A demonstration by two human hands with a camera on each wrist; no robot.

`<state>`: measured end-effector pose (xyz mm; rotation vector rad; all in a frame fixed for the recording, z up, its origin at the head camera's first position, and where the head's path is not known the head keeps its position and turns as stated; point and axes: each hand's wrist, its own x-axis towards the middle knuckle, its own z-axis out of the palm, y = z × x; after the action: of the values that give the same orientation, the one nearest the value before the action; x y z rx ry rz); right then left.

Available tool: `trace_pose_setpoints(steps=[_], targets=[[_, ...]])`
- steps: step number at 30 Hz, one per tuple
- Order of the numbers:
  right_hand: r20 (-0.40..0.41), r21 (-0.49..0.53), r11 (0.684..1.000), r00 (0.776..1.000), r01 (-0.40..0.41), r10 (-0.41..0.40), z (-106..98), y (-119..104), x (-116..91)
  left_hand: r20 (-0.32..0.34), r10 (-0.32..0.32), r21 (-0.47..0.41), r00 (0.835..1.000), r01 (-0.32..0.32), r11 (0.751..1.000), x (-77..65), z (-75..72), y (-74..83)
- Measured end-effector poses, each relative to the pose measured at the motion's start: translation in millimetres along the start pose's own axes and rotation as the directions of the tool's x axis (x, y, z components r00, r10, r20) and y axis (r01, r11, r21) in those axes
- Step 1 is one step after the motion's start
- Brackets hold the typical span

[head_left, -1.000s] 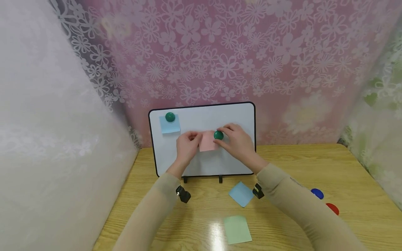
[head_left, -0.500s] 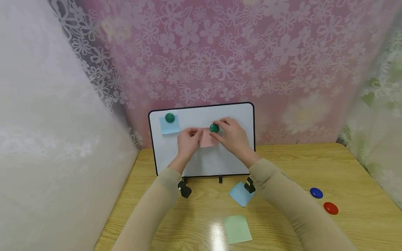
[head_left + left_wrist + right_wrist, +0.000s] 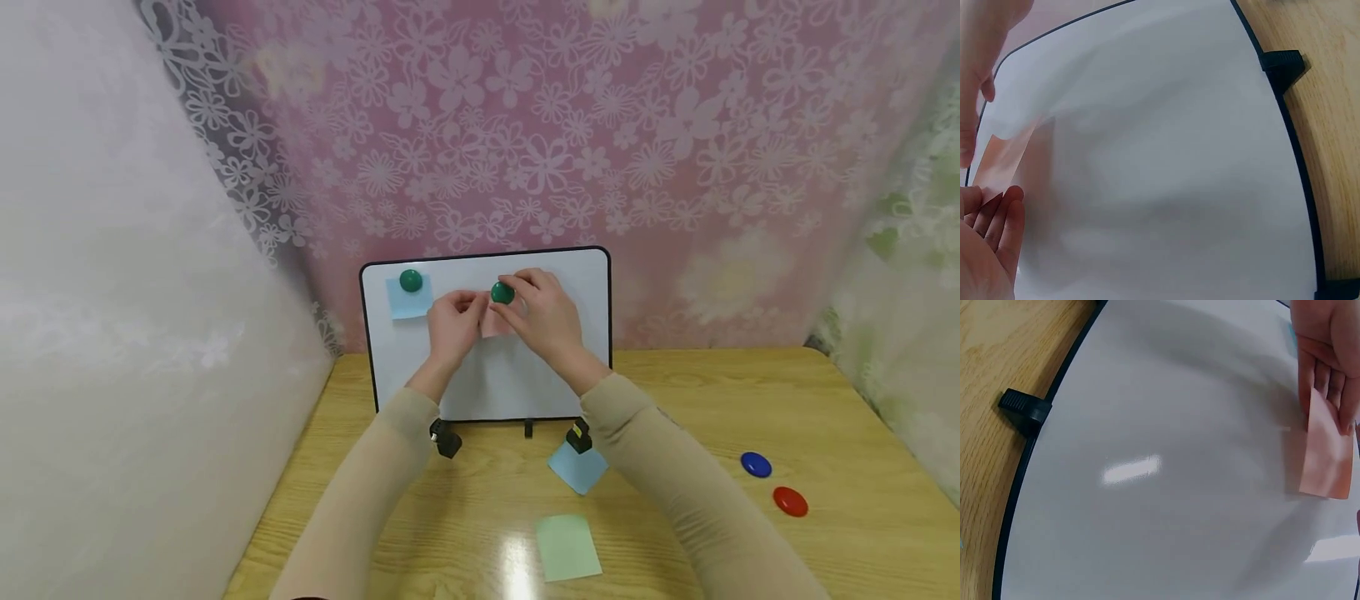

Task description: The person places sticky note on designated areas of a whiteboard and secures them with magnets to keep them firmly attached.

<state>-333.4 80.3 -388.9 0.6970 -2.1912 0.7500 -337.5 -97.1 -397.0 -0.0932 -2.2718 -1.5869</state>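
A pink sticky note [image 3: 493, 325] is held up at the whiteboard [image 3: 495, 392], near its upper middle. My left hand [image 3: 453, 327] pinches the note's left edge between thumb and fingers; in the left wrist view the note [image 3: 1007, 159] stands slightly off the board and casts a shadow. With thumb and fingertips my right hand [image 3: 551, 317] grips a green round magnet [image 3: 502, 292] in front of the note's upper part. Whether the magnet touches the note cannot be told. In the right wrist view the note [image 3: 1329, 453] hangs from the left fingers, and the magnet is out of frame.
A blue note [image 3: 408, 302] hangs at the board's upper left under another green magnet [image 3: 411, 281]. On the wooden table [image 3: 675, 400] lie a blue note [image 3: 577, 468], a pale green note [image 3: 567, 547], a blue magnet [image 3: 756, 464] and a red magnet [image 3: 791, 502]. Black feet support the board.
Both hands have moved up the board with the pink note and the green magnet. The right hand has also shifted left, bringing the magnet from the note's right edge over its upper part.
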Motion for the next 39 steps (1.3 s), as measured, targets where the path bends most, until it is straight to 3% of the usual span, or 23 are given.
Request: trace_pose_setpoints(steps=[13, 21, 39], targets=[[0.032, -0.059, 0.997, 0.999, -0.040, 0.042, 7.0, -3.4, 17.9, -0.031, 0.041, 0.061, 0.999, -0.039, 0.997, 13.9, -13.4, 11.4], [0.102, -0.120, 0.990, 0.991, -0.074, 0.086, 8.2, -7.7, 31.3, -0.061, 0.058, 0.093, 0.996, -0.053, 0.994, 22.3, -22.0, 14.3], [0.173, -0.196, 0.977, 0.978, -0.081, 0.116, 16.2, -11.4, 46.3, -0.069, 0.045, 0.133, 0.997, -0.035, 0.990, 27.9, -20.3, 16.5]])
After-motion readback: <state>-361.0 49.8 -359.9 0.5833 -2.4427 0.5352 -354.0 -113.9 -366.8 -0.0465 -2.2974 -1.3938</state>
